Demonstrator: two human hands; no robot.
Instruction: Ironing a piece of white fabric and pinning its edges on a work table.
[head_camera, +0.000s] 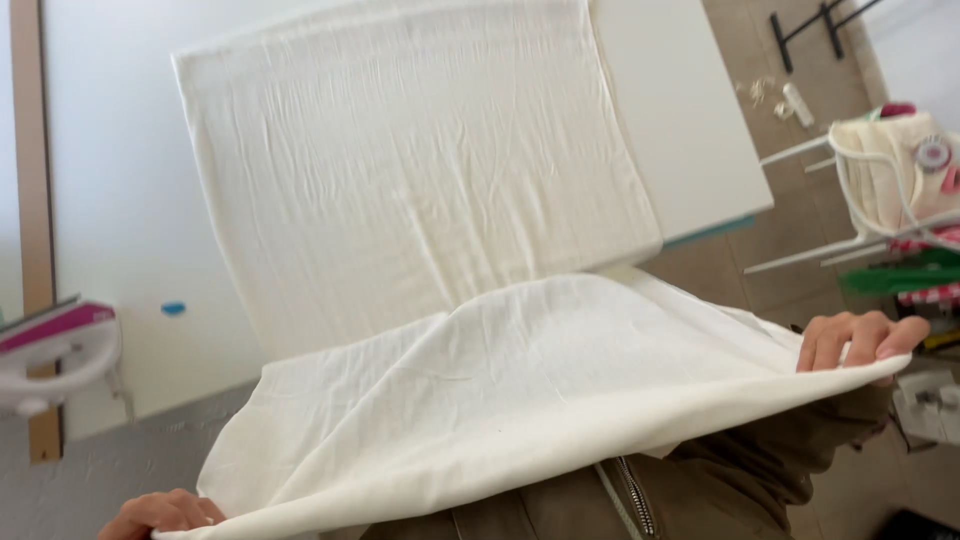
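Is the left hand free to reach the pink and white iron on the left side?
Probably not at once: the left hand grips a corner of the white cloth, so it must release first. The pink and white iron sits apart, with nothing between.

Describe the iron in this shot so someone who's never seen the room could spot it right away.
Start at the big white cloth that both hands hold up, the left hand at its lower corner. Go left from there to the frame's left edge, beside the wooden strip. The iron sits there: white with a pink-magenta band, the only pink-and-white thing on that side.
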